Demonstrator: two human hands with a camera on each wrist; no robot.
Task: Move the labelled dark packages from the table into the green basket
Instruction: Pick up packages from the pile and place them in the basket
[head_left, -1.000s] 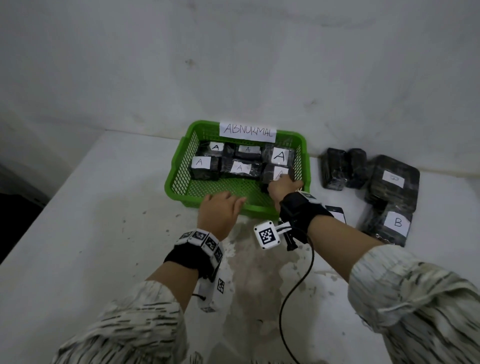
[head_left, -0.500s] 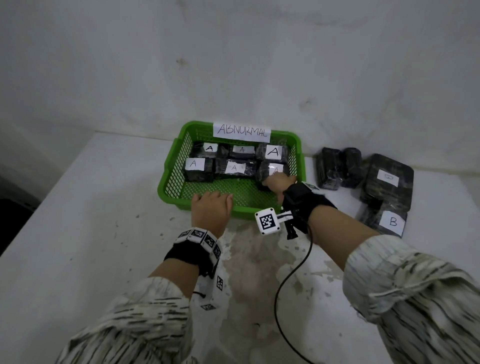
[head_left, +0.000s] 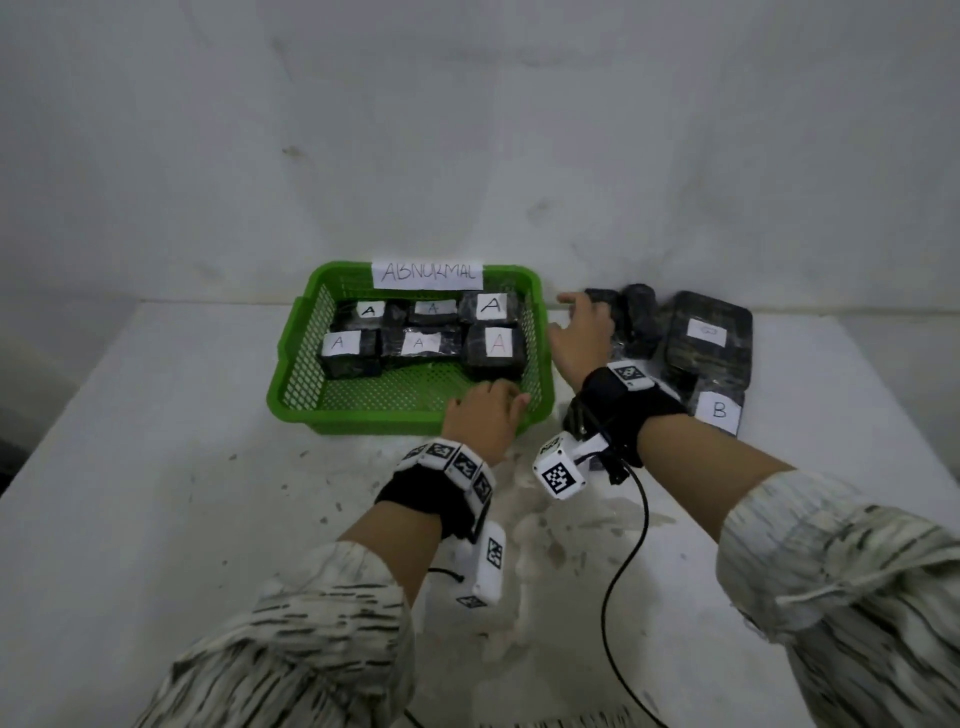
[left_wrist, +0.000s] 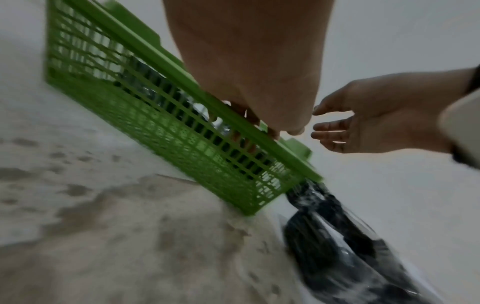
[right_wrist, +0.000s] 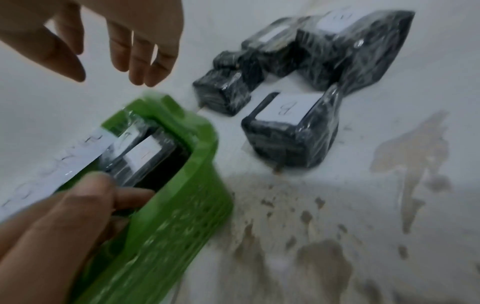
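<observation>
Six packages (head_left: 492, 347) sit in the basket (head_left: 296, 374), whose rim the left hand (head_left: 485, 415) grips, while the spread, empty right hand (head_left: 582, 338) hovers over the pile (head_left: 709, 343) left on the table.

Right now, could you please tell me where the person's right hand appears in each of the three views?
Head: the right hand is right of centre, just right of the green basket, reaching toward the dark packages.
Left wrist: it is at the right edge, fingers spread, empty.
Right wrist: it is at the top left, fingers hanging open.
Shared landmark: the green basket's right-hand corner.
</observation>
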